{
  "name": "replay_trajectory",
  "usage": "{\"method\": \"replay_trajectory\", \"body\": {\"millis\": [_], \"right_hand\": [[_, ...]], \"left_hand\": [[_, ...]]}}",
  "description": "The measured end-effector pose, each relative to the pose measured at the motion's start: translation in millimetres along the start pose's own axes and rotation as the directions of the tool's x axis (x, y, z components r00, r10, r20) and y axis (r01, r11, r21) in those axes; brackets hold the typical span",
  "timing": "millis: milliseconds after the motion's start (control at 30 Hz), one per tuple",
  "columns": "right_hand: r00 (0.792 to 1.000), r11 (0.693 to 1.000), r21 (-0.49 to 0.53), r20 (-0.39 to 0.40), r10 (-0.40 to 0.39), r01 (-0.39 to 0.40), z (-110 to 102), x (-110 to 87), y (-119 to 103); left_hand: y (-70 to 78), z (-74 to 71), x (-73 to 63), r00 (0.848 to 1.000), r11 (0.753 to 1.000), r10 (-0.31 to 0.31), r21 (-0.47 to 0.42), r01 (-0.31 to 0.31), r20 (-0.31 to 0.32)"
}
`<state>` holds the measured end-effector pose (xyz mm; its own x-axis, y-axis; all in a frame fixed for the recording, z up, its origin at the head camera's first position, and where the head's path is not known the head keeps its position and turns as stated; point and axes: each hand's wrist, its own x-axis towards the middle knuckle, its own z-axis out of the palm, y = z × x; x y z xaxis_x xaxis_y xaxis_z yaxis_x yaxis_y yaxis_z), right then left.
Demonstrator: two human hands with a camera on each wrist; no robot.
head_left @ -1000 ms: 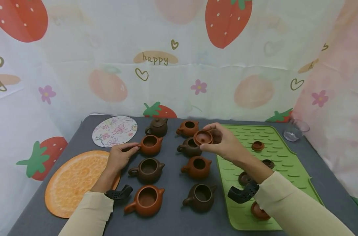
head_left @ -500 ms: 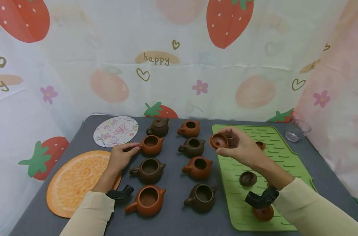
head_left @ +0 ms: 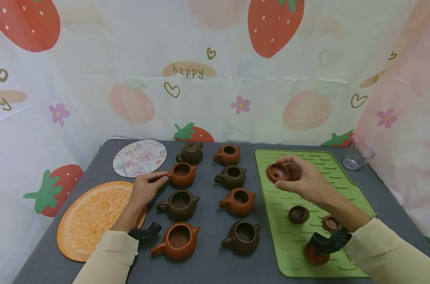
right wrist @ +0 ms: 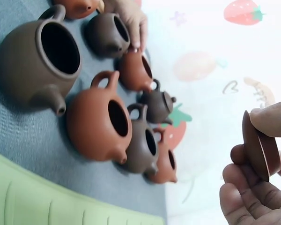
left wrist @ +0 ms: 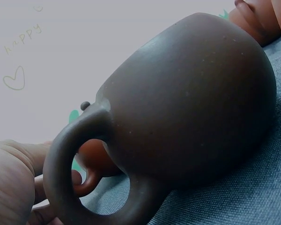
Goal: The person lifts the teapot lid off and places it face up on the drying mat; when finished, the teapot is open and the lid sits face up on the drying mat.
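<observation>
My left hand point(head_left: 144, 189) pinches the handle of an uncovered reddish-brown teapot point(head_left: 186, 179), which stands on the table in the left column. A dark brown teapot point(left wrist: 192, 103) fills the left wrist view, standing nearer the camera than that hand. Over the left part of the green mat point(head_left: 271, 244), my right hand point(head_left: 307, 179) holds a reddish-brown teapot lid point(head_left: 277, 172) by its rim between thumb and fingers. The lid's hollow underside shows in the head view; the right wrist view has the lid point(right wrist: 260, 151) edge-on. Part of the mat behind the right hand and forearm is hidden.
Two columns of teapots stand mid-table; a dark one point(head_left: 191, 153) at the back left has its lid on. Loose lids point(head_left: 298, 214) lie on the mat. Left are a round orange-patterned mat point(head_left: 94, 221) and a floral disc point(head_left: 140, 157). A clear glass point(head_left: 356, 156) stands back right.
My right hand has moved right with the lid, from over the right-hand teapots to above the green mat. My left hand keeps its place on the teapot's handle.
</observation>
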<state>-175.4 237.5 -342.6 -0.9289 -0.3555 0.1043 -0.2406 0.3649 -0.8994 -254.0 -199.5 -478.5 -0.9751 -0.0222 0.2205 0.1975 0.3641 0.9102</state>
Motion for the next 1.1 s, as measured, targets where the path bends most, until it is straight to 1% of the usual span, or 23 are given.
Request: {"method": "replay_trajectory", "body": {"millis": [133, 267, 467, 567, 733, 800, 1000, 1100], "right_hand": [[1.0, 1.0, -0.028, 0.0, 0.014, -0.014, -6, -4.1, 5], [1.0, 0.998, -0.056, 0.011, 0.01, -0.01, -12, -6.0, 11], [0.999, 0.998, -0.069, 0.035, 0.014, -0.012, -19, -6.7, 23], [0.998, 0.995, -0.088, 0.039, 0.053, -0.049, -21, -7.8, 28], [0.992, 0.981, -0.152, 0.018, 0.127, -0.123, -26, -9.7, 39], [0.99, 0.975, -0.172, 0.009, 0.141, -0.137, -28, -10.2, 44], [0.983, 0.967, -0.177, 0.0, 0.185, -0.182, -31, -11.3, 53], [0.977, 0.958, -0.197, -0.012, 0.212, -0.21, -31, -11.5, 57]], "left_hand": [[0.8, -0.3, -0.2, 1.0, 1.0, -0.008, 0.012, 0.008, -0.004], [0.6, -0.2, 0.2, 1.0, 1.0, -0.01, 0.007, 0.01, -0.001], [-0.4, -0.3, 0.6, 1.0, 1.0, -0.012, 0.001, 0.012, 0.002], [-0.9, -0.1, 0.3, 1.0, 1.0, -0.015, 0.006, 0.015, 0.003], [-2.1, 0.2, 0.1, 1.0, 1.0, -0.02, 0.005, 0.02, 0.005], [-2.2, 0.3, 0.3, 1.0, 1.0, -0.017, -0.003, 0.017, 0.007], [-1.1, 0.1, 0.5, 1.0, 1.0, -0.012, -0.01, 0.012, 0.004], [-0.8, 0.2, 0.3, 1.0, 1.0, -0.013, -0.01, 0.013, 0.002]]}}
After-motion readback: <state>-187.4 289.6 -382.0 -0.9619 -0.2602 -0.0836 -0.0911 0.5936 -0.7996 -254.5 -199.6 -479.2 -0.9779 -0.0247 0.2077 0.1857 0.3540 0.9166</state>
